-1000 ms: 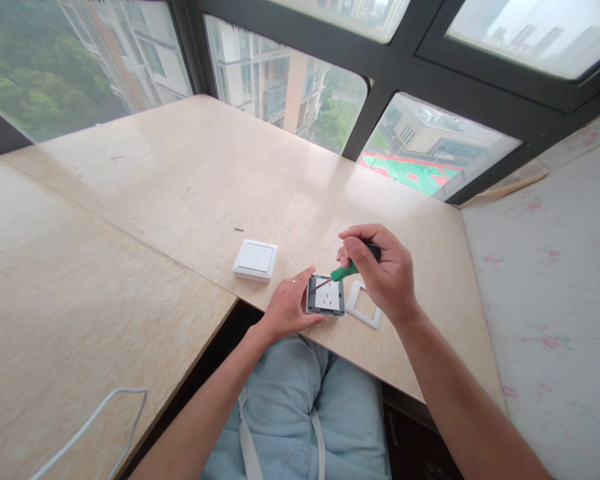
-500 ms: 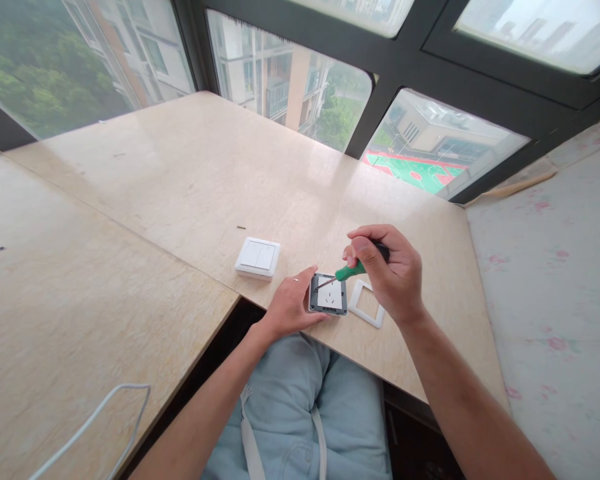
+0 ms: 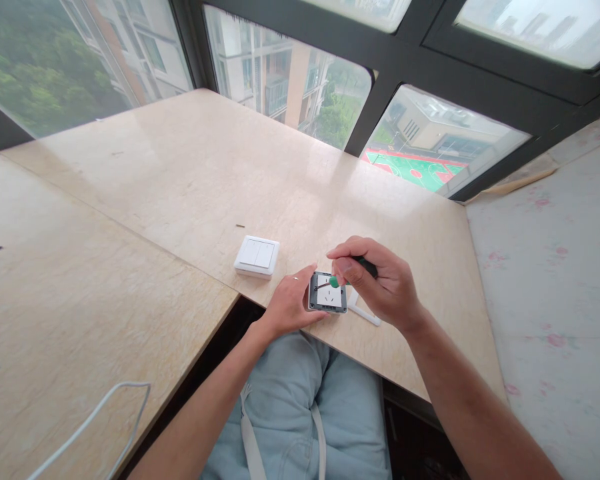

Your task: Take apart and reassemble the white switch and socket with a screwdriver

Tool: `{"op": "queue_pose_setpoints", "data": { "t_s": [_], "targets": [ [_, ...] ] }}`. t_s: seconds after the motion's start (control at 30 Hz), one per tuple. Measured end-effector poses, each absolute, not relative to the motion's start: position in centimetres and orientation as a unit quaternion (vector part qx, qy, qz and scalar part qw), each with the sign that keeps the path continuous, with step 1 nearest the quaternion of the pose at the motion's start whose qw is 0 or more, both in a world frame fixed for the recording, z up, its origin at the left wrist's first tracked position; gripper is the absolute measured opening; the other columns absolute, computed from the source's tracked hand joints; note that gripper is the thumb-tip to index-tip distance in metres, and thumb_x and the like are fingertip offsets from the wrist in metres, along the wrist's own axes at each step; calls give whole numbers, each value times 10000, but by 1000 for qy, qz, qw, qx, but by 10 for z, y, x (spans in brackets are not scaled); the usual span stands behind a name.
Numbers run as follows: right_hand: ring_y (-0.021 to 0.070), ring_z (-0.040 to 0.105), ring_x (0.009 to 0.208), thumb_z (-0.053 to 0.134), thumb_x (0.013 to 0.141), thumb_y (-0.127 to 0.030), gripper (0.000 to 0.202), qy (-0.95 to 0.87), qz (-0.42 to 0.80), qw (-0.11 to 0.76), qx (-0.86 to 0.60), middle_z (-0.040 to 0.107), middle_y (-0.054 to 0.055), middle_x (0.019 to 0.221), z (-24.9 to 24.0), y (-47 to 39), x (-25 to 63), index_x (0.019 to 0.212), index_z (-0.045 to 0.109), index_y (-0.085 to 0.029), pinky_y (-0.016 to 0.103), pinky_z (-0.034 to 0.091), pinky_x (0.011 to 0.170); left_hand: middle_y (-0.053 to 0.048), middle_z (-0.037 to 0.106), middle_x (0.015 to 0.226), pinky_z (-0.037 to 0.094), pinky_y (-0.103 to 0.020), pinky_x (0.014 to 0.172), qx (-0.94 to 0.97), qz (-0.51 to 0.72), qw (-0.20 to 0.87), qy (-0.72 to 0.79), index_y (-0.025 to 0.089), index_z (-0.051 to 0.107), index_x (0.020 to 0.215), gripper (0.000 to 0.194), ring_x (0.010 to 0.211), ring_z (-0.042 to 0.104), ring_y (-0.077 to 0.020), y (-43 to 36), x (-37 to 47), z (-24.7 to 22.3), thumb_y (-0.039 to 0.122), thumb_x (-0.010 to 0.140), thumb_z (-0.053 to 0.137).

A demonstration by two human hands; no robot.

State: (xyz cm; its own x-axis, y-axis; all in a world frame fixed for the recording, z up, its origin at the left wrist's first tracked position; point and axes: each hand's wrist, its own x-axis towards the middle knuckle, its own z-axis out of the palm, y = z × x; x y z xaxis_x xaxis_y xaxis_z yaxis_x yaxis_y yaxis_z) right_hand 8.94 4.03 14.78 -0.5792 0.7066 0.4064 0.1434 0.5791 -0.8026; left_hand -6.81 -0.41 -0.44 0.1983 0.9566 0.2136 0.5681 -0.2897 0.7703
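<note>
My left hand (image 3: pixel 291 300) grips a socket (image 3: pixel 329 293) with a white face and a dark grey frame by its left side, thumb and fingers at opposite edges. My right hand (image 3: pixel 380 280) is closed round a screwdriver (image 3: pixel 334 282) with a green and black handle. Its metal shaft slants down to the left, and the tip is at the left part of the socket's grey frame. A white cover frame (image 3: pixel 365 313) lies just right of the socket, partly hidden under my right hand.
A white double switch (image 3: pixel 257 256) sits left of the socket on the beige counter (image 3: pixel 180 173). Behind it lies a small brownish piece (image 3: pixel 240 226). A white cable (image 3: pixel 97 413) curves at the lower left. Windows border the back, and a flowered wall stands at the right.
My right hand has moved a little left and down along with the screwdriver, now covering more of the handle and of the white cover frame. My left hand holds its place on the socket.
</note>
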Motion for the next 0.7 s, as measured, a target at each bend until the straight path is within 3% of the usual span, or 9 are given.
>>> {"op": "queue_pose_setpoints", "data": {
  "t_s": [0.13,0.23,0.3,0.37,0.47,0.53,0.63,0.7],
  "targets": [
    [186,664,865,463,1025,-291,194,-887,229,263,-303,690,71,979,168,38,83,1097,619,-201,309,493,717,-142,580,1380,448,-533,1040,725,346,274,528,215,366,1463,913,1257,561,-374,-4,-68,-7,534,731,809],
    [224,649,718,467,1019,-457,313,-893,63,156,-418,668,76,755,182,35,76,951,620,-193,307,412,603,-149,568,1401,433,-536,1052,724,348,279,526,212,361,1469,922,1264,557,-374,-4,-68,-8,526,730,814],
    [217,599,585,484,984,-574,424,-868,-14,112,-484,570,43,555,188,35,72,821,600,-200,295,336,546,-151,553,1424,427,-534,1059,724,352,284,521,214,348,1477,936,1271,555,-371,-4,-68,-7,511,726,823],
    [218,588,578,515,977,-553,402,-867,-34,84,-489,545,36,530,193,37,71,796,591,-202,295,323,548,-151,554,1423,430,-529,1057,724,355,284,518,215,346,1476,940,1271,557,-370,-3,-68,-6,501,722,829],
    [217,633,756,525,984,-253,133,-926,41,41,-373,657,79,812,201,44,77,902,618,-205,297,402,626,-145,583,1378,448,-518,1037,725,357,279,519,211,364,1464,928,1238,579,-369,-3,-68,-4,513,719,828],
    [190,647,882,479,941,-102,216,-951,130,23,-280,653,89,1080,205,47,84,1026,634,-227,285,457,708,-139,601,1346,461,-507,1023,728,359,275,516,206,376,1456,912,1217,591,-364,-3,-68,-5,523,725,821],
    [186,665,954,531,931,-164,371,-950,185,41,-247,567,101,1354,203,49,90,1283,583,-265,294,496,776,-135,597,1355,457,-512,1033,728,363,266,517,215,384,1453,898,1238,579,-367,-3,-68,-7,532,731,814],
    [227,682,918,605,936,-321,448,-941,127,75,-306,621,128,1307,197,47,86,1373,539,-249,321,493,737,-137,590,1372,454,-516,1040,727,364,264,518,224,385,1458,912,1249,574,-371,-3,-68,-8,520,718,827]
  ]
}}
